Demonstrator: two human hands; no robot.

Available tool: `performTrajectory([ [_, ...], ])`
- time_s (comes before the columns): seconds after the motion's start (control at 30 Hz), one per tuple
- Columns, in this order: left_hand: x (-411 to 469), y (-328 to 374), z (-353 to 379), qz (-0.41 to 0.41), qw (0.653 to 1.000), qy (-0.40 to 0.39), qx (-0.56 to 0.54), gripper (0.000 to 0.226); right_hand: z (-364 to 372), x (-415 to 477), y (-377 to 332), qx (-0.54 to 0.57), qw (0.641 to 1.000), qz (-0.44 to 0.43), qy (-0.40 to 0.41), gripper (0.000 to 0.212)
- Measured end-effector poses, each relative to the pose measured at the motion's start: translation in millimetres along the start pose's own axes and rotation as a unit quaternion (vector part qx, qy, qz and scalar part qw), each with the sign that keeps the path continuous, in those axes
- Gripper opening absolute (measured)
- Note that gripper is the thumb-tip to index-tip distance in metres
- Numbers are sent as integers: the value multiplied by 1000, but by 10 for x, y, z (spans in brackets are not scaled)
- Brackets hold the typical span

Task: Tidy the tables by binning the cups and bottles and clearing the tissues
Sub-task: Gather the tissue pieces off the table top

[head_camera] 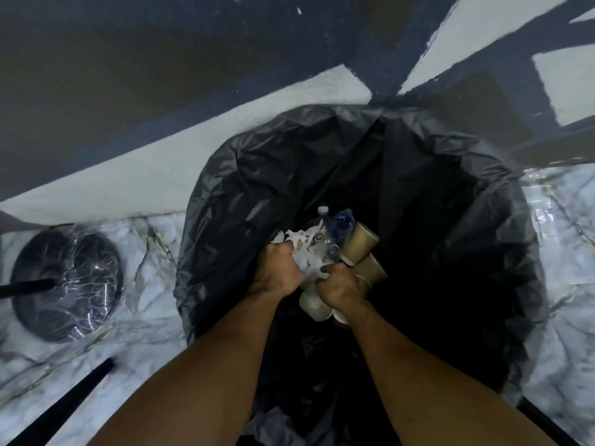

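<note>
Both hands are over the bin, and the whole haul is bunched between them. The crumpled white tissues [307, 263] sit in the middle of the bundle, and the left hand [278, 273] has its fingers curled tight into them. Just beside it, knuckles up, the right hand [339, 288] is clenched round a cluster of brown and cream paper cups [360, 244]. The brown ones fan out past its far side, while the cream ones poke out underneath the wrist. The thumb presses against the edge of the tissues.

Wedged between tissues and cups is a clear plastic bottle with a blue label [339, 231], tilted away from the person. A second clear bottle with a white cap [323, 212] peeks out just behind it. Which fingers pin the bottles is hidden.

All of it hangs inside the mouth of the large round bin lined with a black plastic bag [225, 175]. The bag's depths are too dark to read.

Around the bin lies a white marbled floor [151, 262]. To the left stands a round black base wrapped in clear film [67, 284] with a black pole [25, 288] crossing it. Beyond is a wall painted dark blue and white [161, 156].
</note>
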State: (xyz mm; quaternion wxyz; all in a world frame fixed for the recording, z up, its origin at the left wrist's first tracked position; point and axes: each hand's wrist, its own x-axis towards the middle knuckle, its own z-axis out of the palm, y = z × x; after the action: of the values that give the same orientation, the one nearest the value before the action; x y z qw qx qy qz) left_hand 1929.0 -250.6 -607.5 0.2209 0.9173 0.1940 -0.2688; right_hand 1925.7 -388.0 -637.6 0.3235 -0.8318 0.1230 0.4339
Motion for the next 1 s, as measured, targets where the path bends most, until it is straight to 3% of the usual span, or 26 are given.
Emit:
performTrajectory([
  [0.37,-1568,672,-1176,15,999,-43,-12,33,-1138,-1732,-374,-7,1000,-19,18,15],
  [0.53,-2410,1034,-1757,35,998,-34,-32,39,-1775,-2819,-531,-26,998,-48,38,28],
  [0.83,-3367,1630,-2527,175,985,7,-2,5,-2400,-4265,-583,-31,991,-48,123,24],
  [1.0,-3784,1964,-2672,278,959,-16,47,20,-2354,-4925,-329,4,981,-23,194,20],
])
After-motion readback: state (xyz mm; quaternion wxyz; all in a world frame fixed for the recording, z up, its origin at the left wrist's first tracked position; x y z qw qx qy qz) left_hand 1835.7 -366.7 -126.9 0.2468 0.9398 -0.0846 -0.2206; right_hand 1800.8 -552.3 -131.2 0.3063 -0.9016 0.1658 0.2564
